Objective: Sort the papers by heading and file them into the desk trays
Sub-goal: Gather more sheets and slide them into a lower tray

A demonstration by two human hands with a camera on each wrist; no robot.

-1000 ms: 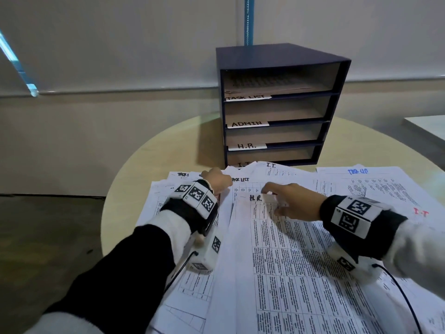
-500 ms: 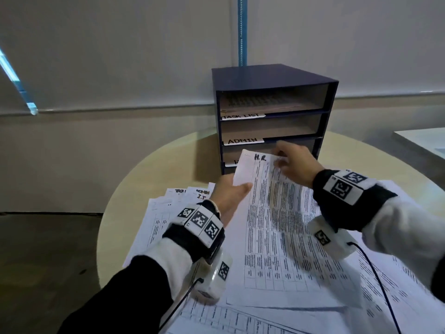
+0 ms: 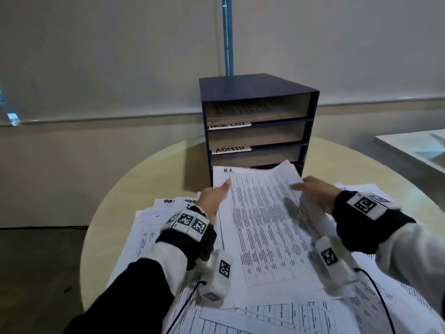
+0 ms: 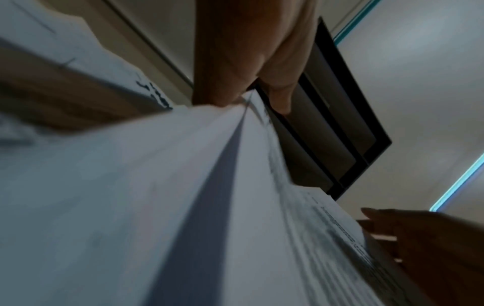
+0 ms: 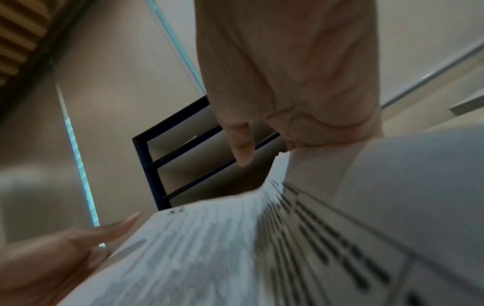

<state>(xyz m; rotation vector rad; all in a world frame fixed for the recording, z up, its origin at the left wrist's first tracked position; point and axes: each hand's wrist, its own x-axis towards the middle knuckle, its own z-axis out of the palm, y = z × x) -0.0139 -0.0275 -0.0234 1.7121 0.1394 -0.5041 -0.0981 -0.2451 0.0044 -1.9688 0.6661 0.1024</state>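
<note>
From the head view, the left hand (image 3: 212, 196) and right hand (image 3: 315, 194) each pinch a side of the white printed sheet headed H.R. (image 3: 260, 213), its far edge at the lower slots of the dark blue four-tier desk tray unit (image 3: 255, 92) on the round pale wooden table (image 3: 154, 179), other loose printed papers (image 3: 149, 227) spread before the unit. In the left wrist view, thumb and fingers (image 4: 280, 99) clamp the sheet's edge (image 4: 131, 186) close to the unit (image 4: 348, 128). The right wrist view shows fingers (image 5: 241, 145) closed on the sheet (image 5: 235, 238) before the unit (image 5: 146, 149).

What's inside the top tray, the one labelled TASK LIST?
The TASK LIST tray already holds at least one printed sheet, lying flat with rows of text showing. How many sheets lie there, and their headings, cannot be read from the head view.
</note>
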